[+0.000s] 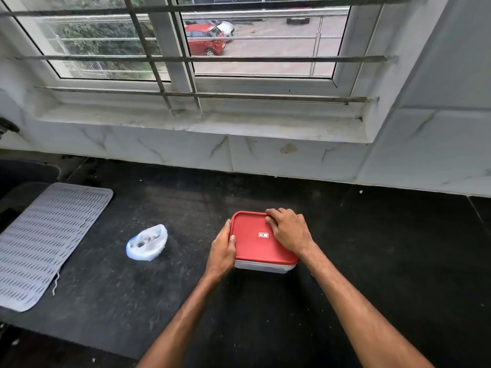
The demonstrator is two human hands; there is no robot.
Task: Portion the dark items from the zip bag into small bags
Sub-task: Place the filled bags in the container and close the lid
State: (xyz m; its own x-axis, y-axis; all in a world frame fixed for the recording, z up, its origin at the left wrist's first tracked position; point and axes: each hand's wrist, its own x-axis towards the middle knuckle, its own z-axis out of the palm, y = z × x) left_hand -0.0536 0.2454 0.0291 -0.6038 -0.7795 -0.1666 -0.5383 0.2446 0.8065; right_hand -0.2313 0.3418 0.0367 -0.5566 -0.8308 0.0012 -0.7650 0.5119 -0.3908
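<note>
Left grip [221, 248] clamps the side of the box [263, 268], steadying it, I judge, while right grip [288, 229] curls its fingers over the far corner of the lid [249, 248] to pry it. The bag [147, 243] of dark items lies apart on the desk [372, 248], left of the box.

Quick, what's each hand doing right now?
Left hand: grips the red-lidded container's left side.
Right hand: fingers curled over the lid's far corner.
</note>
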